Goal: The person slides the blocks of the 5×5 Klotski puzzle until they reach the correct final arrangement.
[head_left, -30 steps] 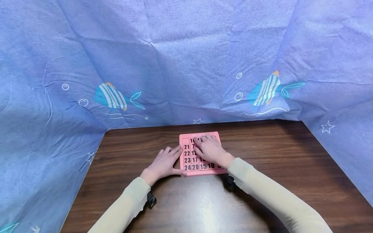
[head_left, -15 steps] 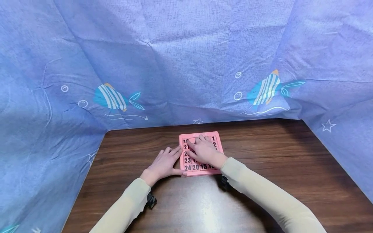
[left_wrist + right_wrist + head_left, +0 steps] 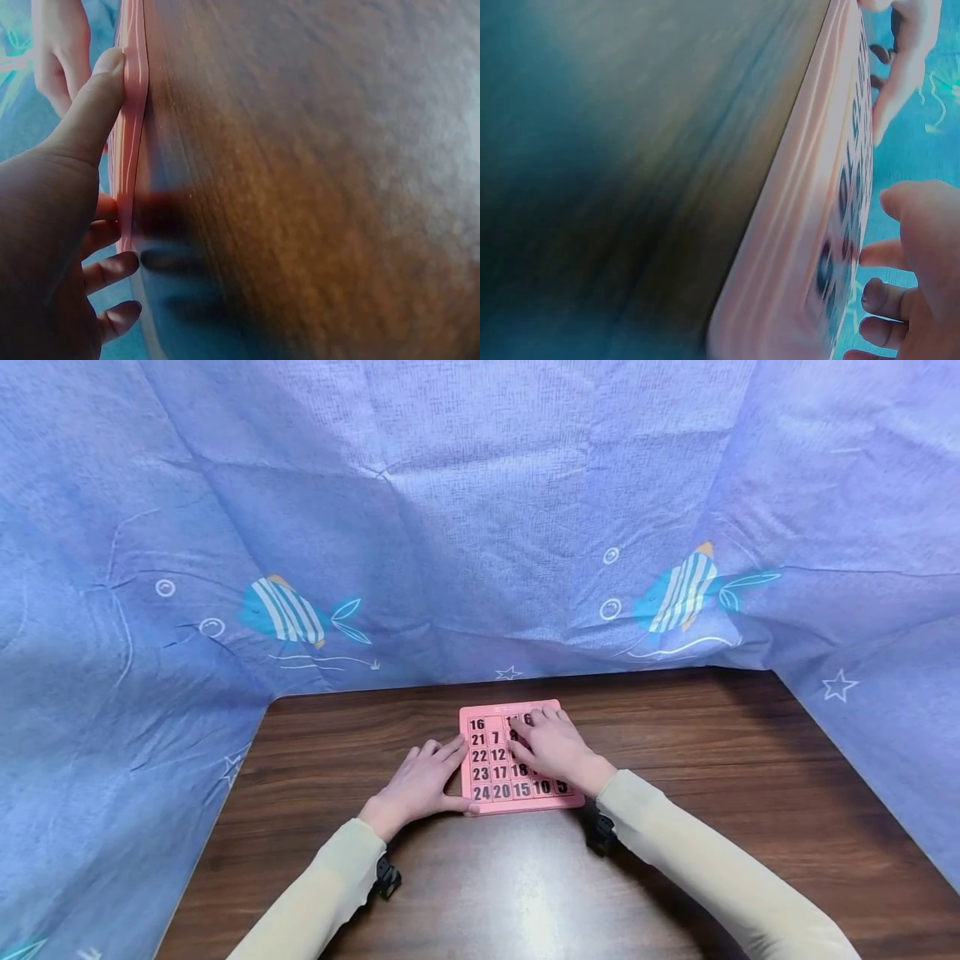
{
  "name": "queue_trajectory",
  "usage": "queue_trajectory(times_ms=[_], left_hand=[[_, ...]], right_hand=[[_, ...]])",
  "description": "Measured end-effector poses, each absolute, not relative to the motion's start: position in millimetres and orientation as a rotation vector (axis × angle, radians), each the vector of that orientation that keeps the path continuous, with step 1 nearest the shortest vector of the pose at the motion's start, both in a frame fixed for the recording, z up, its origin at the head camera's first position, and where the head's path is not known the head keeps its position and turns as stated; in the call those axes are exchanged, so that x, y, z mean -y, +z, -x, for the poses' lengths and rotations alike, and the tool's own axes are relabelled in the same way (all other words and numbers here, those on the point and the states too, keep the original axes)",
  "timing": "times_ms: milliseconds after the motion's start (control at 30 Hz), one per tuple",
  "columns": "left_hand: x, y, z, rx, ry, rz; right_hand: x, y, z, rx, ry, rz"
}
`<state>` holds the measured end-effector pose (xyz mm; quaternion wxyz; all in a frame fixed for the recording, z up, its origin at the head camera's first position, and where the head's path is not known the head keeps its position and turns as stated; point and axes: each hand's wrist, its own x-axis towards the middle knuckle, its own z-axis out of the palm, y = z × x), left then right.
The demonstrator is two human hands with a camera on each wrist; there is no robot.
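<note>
A pink number slide puzzle with black-numbered tiles lies flat on the table. My left hand rests against it, fingers along its left edge and thumb at the near left corner. In the left wrist view, that thumb presses the puzzle's side. My right hand reaches over the upper right of the puzzle, index fingertip at the tile 11 in the top row. A bare slot shows between tile 16 and tile 11. The right hand hides several tiles on the right.
The brown wooden table surrounds the puzzle. A blue cloth printed with fish hangs behind it and along both sides. Black wrist cameras show under the left sleeve and the right sleeve.
The right hand has moved left and then back right over the top row. Tile 16 has slid left into the corner slot, leaving a gap to its right. The left hand stays put.
</note>
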<state>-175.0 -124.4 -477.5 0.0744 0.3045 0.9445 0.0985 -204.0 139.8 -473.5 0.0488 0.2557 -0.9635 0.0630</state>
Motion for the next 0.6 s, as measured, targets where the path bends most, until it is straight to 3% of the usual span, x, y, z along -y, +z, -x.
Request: queue_trajectory(times_ms=[600], left_hand=[[124.3, -474.8, 173.9, -2.832, 0.309, -0.913]], right_hand=[[-125.4, -473.9, 205.5, 2.93, 0.137, -0.864]])
